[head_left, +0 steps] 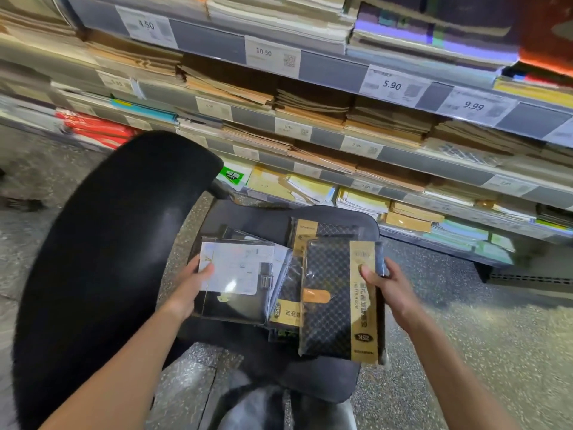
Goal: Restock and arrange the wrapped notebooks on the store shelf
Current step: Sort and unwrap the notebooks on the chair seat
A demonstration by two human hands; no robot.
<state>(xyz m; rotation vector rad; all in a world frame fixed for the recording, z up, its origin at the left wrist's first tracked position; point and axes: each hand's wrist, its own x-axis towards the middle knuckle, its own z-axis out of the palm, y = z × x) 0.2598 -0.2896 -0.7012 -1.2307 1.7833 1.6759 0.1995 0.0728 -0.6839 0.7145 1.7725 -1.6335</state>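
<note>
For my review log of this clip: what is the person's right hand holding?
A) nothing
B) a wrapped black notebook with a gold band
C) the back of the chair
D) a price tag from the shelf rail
B: the right hand grips the edge of the wrapped black notebook with a gold band, thumb on its front, above the chair seat.

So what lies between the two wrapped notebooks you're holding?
In the head view, more wrapped black notebooks with gold bands on the chair seat fill the gap between the white-labelled notebook and the diamond-patterned one.
</note>
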